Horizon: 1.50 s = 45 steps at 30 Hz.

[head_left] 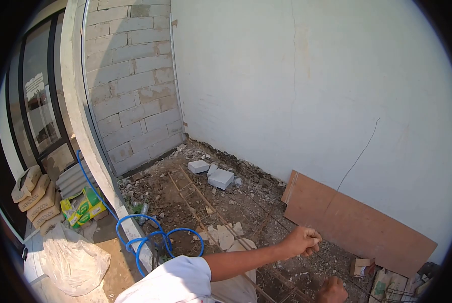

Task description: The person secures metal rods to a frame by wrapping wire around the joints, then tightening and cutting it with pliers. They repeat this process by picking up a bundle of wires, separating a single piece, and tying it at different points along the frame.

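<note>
My left hand (pixel 304 241) reaches across from a white sleeve (pixel 173 283), its fingers pinched together. A thin wire (pixel 358 156) rises from near those fingertips, crossing in front of the brown board and pale wall. My right hand (pixel 332 290) is at the bottom edge, below and right of the left one, with fingers curled. Whatever it may hold is hidden. Beneath my left forearm runs a long rusty rebar frame (pixel 198 212) with crosspieces, lying over the rubble. Broken flat pieces (pixel 226 236) lie beside the frame.
White blocks (pixel 221 178) sit on rubble near the wall (pixel 236 76). A brown board (pixel 357 222) leans at right. A blue hose (pixel 160 233) coils by the pillar (pixel 92 126). Stacked sacks (pixel 41 199) and a plastic sheet (pixel 74 260) are left. A small box (pixel 361 266) lies right.
</note>
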Each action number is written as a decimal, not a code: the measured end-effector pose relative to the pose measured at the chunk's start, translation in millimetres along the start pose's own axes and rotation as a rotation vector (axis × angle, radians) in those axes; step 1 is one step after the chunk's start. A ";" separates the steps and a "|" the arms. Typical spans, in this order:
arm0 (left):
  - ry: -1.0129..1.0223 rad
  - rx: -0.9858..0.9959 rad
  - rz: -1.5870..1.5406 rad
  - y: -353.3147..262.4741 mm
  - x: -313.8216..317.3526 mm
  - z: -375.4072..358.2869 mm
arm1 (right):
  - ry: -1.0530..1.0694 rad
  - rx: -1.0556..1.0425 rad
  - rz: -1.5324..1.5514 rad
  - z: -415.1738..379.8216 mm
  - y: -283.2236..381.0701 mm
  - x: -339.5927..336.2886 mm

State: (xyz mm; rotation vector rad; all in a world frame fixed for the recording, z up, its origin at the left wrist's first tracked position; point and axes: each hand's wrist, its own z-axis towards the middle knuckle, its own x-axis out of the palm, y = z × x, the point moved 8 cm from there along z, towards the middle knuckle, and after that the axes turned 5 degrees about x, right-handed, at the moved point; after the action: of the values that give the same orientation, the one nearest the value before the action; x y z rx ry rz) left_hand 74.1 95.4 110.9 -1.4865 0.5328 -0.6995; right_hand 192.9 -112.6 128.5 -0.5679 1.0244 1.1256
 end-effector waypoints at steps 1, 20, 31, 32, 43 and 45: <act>-0.021 0.012 0.022 -0.7 -1.2 0.7 | -0.007 0.029 0.004 1.9 -7.7 -1.7; -0.114 0.196 -0.155 -67.1 -60.7 23.7 | 0.011 0.075 0.181 -15.0 -76.6 -42.9; 0.003 0.086 -0.042 -77.6 -67.5 12.5 | 0.021 0.370 0.265 -32.7 -135.4 -7.7; -0.095 0.131 0.051 -78.2 -72.3 14.0 | 0.138 0.379 0.397 -33.0 -125.1 -14.5; 0.044 0.116 -0.025 -57.7 -70.5 21.2 | 0.218 0.505 0.424 -63.4 -136.3 -31.2; -0.139 0.180 0.082 -63.2 -77.8 22.1 | 0.363 0.509 0.716 -71.4 -127.2 -32.5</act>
State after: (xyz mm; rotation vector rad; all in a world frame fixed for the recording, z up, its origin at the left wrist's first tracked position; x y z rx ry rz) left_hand 29.3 168.9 166.8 -1.3260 0.4115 -0.5605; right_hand 281.3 -231.8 110.8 0.0319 1.8489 1.3227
